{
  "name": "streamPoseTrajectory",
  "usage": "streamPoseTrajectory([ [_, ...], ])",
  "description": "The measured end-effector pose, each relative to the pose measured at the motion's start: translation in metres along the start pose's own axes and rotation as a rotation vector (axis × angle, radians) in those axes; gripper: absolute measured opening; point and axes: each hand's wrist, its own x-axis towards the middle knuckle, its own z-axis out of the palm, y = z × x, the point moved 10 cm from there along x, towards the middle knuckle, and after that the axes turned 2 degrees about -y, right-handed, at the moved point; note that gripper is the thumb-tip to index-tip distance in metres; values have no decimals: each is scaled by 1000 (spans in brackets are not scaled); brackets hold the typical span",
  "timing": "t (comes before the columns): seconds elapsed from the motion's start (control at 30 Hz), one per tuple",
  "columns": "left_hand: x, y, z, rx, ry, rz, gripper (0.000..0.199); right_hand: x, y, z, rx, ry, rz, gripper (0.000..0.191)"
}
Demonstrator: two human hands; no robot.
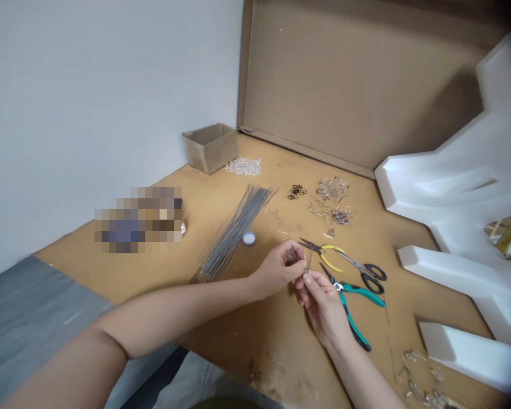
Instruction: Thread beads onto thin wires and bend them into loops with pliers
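Observation:
My left hand [283,264] and my right hand [323,301] meet over the table, thumbs and fingertips closed together on thin wire [309,261]. The strands stand up between them, and a small loop seems to sit at the pinch. Just beyond lie yellow-handled pliers [333,257] and black-handled scissors [372,277]. Teal-handled pliers [357,292] rest open beside my right hand. To the left of my hands is a bundle of straight grey wires [238,230], with a small round white dish with a blue rim [249,238] next to it.
A cardboard box [208,149] stands at the back beside a pile of clear beads [243,166]. Black rings [297,192] and tangled wire pieces [332,187] lie at the back right. White foam [443,267] borders the right side; a large cardboard panel [344,85] rises behind.

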Motion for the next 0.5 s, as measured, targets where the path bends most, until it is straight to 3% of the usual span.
streamPoseTrajectory([
  [0.5,-1,-3,0,-27,1,-24,21,0,4,1,39,1,33,10],
])
